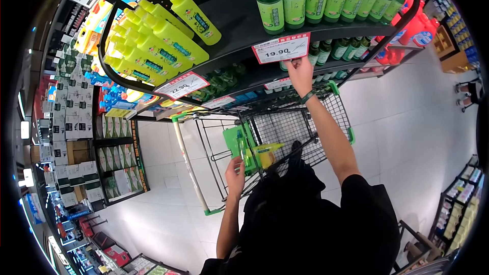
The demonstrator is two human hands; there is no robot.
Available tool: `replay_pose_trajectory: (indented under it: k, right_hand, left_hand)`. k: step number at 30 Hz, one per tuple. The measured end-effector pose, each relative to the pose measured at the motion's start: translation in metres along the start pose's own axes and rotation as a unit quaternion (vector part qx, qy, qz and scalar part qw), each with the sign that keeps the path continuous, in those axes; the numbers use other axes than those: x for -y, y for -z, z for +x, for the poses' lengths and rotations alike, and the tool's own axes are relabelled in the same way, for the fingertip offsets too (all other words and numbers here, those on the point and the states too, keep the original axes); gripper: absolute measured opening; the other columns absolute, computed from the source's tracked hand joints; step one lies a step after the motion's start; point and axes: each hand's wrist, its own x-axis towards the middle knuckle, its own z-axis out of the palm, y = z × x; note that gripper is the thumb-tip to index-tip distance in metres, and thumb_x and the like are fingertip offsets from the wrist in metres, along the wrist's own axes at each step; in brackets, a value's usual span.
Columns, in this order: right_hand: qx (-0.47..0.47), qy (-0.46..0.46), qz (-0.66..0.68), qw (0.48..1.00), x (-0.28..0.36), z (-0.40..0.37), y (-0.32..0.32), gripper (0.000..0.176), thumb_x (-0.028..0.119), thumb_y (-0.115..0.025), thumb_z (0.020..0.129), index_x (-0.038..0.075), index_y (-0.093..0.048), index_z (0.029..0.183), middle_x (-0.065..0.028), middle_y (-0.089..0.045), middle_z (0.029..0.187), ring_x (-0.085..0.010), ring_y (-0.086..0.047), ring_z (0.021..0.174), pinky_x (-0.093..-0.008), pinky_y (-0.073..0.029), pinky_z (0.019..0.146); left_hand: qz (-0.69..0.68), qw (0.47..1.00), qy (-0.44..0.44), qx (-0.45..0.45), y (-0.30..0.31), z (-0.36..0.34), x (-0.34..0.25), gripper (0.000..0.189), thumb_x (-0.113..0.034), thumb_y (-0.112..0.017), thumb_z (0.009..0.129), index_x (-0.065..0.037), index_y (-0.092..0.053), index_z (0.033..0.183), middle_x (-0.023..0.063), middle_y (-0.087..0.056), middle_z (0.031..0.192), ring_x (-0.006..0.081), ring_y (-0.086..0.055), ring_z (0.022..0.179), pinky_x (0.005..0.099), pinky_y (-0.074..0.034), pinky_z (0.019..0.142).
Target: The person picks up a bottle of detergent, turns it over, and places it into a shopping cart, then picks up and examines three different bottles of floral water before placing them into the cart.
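My right hand reaches up to the shelf front, its fingers pinched at the lower edge of a red-bordered price tag reading 19.90. Above that tag stands a row of green bottles with light green labels. Lower down on the left, my left hand is closed at the lower end of a clear green bottle, over the shopping cart. Beside this bottle, a yellow-green bottle lies tilted in the cart, near the green seat panel.
Yellow bottles crowd the left of the top shelf, above another price tag reading 22.90. Red jugs stand at the shelf's right end. Stacked boxes line the far left. Another person's feet show at the right edge.
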Motion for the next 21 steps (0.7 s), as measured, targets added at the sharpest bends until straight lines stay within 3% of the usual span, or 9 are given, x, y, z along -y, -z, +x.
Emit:
replay_pose_trajectory:
  k: [2, 3, 6, 10, 12, 15, 18, 20, 21]
  right_hand:
    - [0.039, -0.01, 0.014, 0.999, -0.002, 0.008, -0.008, 0.028, 0.016, -0.077, 0.087, -0.004, -0.065, 0.103, -0.0085, -0.07, 0.071, -0.014, -0.065, 0.062, -0.0291, -0.05, 0.06]
    - [0.078, -0.039, -0.031, 0.996, 0.002, 0.013, -0.006, 0.023, 0.015, -0.076, 0.086, -0.004, -0.068, 0.096, -0.0124, -0.072, 0.073, -0.0202, -0.07, 0.061, -0.0322, -0.053, 0.059]
    - [0.09, 0.012, -0.053, 0.994, 0.006, 0.022, -0.011, 0.02, 0.013, -0.074, 0.086, -0.005, -0.069, 0.092, -0.0135, -0.071, 0.069, -0.0243, -0.069, 0.055, -0.0342, -0.054, 0.056]
    - [0.097, -0.024, -0.068, 0.993, -0.002, 0.031, -0.015, 0.018, 0.011, -0.071, 0.086, -0.006, -0.07, 0.093, -0.0145, -0.071, 0.069, -0.0247, -0.069, 0.054, -0.0343, -0.055, 0.053]
    - [0.104, -0.034, -0.079, 0.991, -0.005, 0.029, -0.013, 0.018, 0.012, -0.071, 0.085, -0.003, -0.071, 0.094, -0.0156, -0.072, 0.075, -0.0294, -0.071, 0.062, -0.0377, -0.056, 0.059]
    - [0.081, 0.148, -0.185, 0.968, -0.015, 0.019, -0.013, 0.023, 0.02, -0.075, 0.084, 0.003, -0.073, 0.099, -0.0163, -0.074, 0.094, -0.0381, -0.068, 0.091, -0.0459, -0.054, 0.079]
    - [0.09, 0.229, -0.212, 0.946, -0.011, 0.005, -0.013, 0.027, 0.022, -0.076, 0.084, 0.004, -0.073, 0.103, -0.0164, -0.073, 0.094, -0.0366, -0.069, 0.091, -0.0459, -0.054, 0.078]
    - [0.092, 0.237, -0.186, 0.949, -0.003, -0.006, -0.012, 0.026, 0.023, -0.075, 0.086, 0.005, -0.072, 0.105, -0.0157, -0.073, 0.091, -0.0364, -0.069, 0.087, -0.0454, -0.054, 0.075]
    - [0.143, 0.188, -0.197, 0.951, 0.007, -0.013, -0.009, 0.025, 0.022, -0.074, 0.087, 0.004, -0.072, 0.104, -0.0152, -0.073, 0.09, -0.0363, -0.069, 0.084, -0.0451, -0.054, 0.074]
  left_hand:
    - [-0.001, 1.0, 0.003, -0.002, -0.002, -0.001, -0.003, 0.028, -0.015, -0.062, 0.099, -0.004, -0.063, 0.125, 0.0085, -0.071, 0.109, 0.0214, -0.069, 0.1, 0.0345, -0.056, 0.079]
    - [-0.004, 1.0, -0.002, -0.002, -0.002, -0.002, -0.003, 0.028, -0.015, -0.062, 0.099, -0.004, -0.063, 0.125, 0.0085, -0.071, 0.109, 0.0217, -0.07, 0.1, 0.0348, -0.056, 0.079]
    - [-0.016, 1.0, -0.006, -0.024, -0.007, -0.004, -0.004, 0.025, -0.01, -0.064, 0.096, -0.002, -0.065, 0.12, 0.0097, -0.072, 0.104, 0.0222, -0.071, 0.093, 0.0348, -0.057, 0.077]
    - [-0.011, 1.0, -0.003, -0.011, -0.008, -0.008, 0.001, 0.027, -0.014, -0.062, 0.099, -0.004, -0.064, 0.124, 0.0088, -0.072, 0.108, 0.0218, -0.07, 0.099, 0.0341, -0.055, 0.077]
    - [-0.02, 1.0, -0.007, -0.011, -0.008, -0.011, 0.001, 0.027, -0.014, -0.062, 0.098, -0.004, -0.064, 0.123, 0.0085, -0.072, 0.108, 0.0209, -0.07, 0.098, 0.0329, -0.054, 0.075]
    - [-0.021, 1.0, -0.002, -0.017, -0.009, -0.014, 0.001, 0.025, -0.014, -0.062, 0.098, -0.003, -0.065, 0.121, 0.0082, -0.072, 0.106, 0.0194, -0.07, 0.096, 0.0314, -0.053, 0.072]
    - [-0.029, 0.999, -0.008, -0.021, -0.009, -0.016, 0.002, 0.024, -0.014, -0.063, 0.098, -0.003, -0.065, 0.12, 0.0082, -0.073, 0.105, 0.0188, -0.07, 0.094, 0.0307, -0.052, 0.071]
    - [-0.02, 1.0, -0.008, -0.014, -0.007, -0.015, 0.003, 0.027, -0.011, -0.064, 0.096, -0.002, -0.065, 0.121, 0.0116, -0.071, 0.104, 0.0214, -0.07, 0.092, 0.0331, -0.057, 0.073]
    - [-0.022, 1.0, -0.01, -0.014, -0.005, -0.015, 0.001, 0.027, -0.011, -0.064, 0.096, -0.002, -0.065, 0.121, 0.0116, -0.071, 0.104, 0.0214, -0.07, 0.092, 0.0331, -0.057, 0.073]
